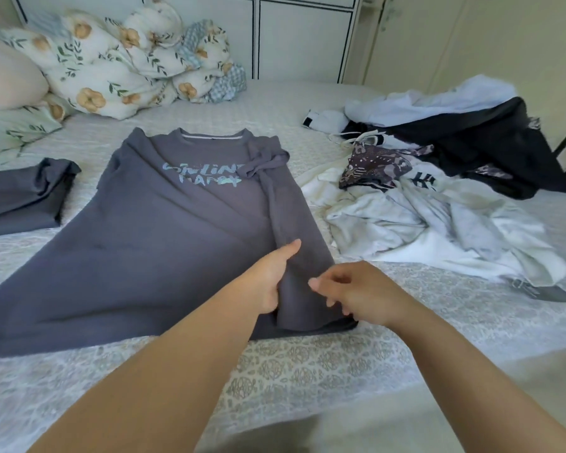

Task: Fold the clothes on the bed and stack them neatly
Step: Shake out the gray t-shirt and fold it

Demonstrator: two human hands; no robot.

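Both hands meet at the grey T-shirt's (164, 223) folded right edge: left hand (270, 282) flat on it, right hand (350, 289) loosely curled, gripping nothing. Shirt runs 6-to-12; unfolded half lies at 9 o'clock.

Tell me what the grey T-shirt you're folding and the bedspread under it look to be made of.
The grey T-shirt looks like soft matte cotton-type jersey: it drapes limply and creases gently, with a pale print on the chest. The bedspread looks like a thin woven or quilted fabric with a repeating medallion pattern; its exact fibre cannot be told.
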